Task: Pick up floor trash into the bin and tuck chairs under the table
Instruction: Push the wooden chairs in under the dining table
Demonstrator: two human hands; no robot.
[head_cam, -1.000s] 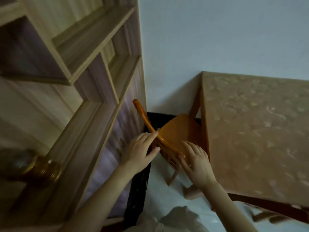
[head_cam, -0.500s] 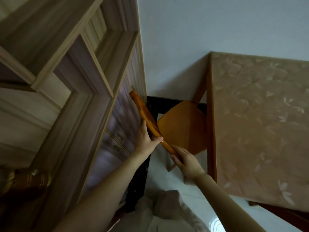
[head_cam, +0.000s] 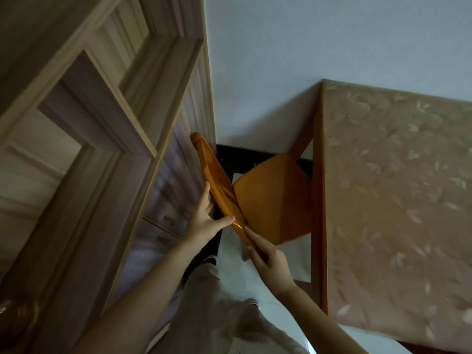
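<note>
An orange wooden chair (head_cam: 273, 198) stands in the gap between the shelf unit and the table (head_cam: 396, 190), its seat partly under the table's left edge. Both hands hold the curved top rail of its backrest. My left hand (head_cam: 204, 221) grips the rail from the shelf side, thumb across the front. My right hand (head_cam: 268, 259) holds the rail's near end from below. The chair's legs are hidden under the seat. No trash or bin is in view.
A tall wooden shelf unit (head_cam: 109, 139) with drawers fills the left, very close to the chair's back. A pale wall (head_cam: 281, 60) with a black skirting strip closes the far end. The table wears a pink leaf-patterned cloth. My legs and shoes stand on the white tiled floor (head_cam: 281, 302) below.
The chair seat has slid further toward and under the table's left edge. Both hands have closed around the backrest rail and stayed on it; the view has shifted closer.
</note>
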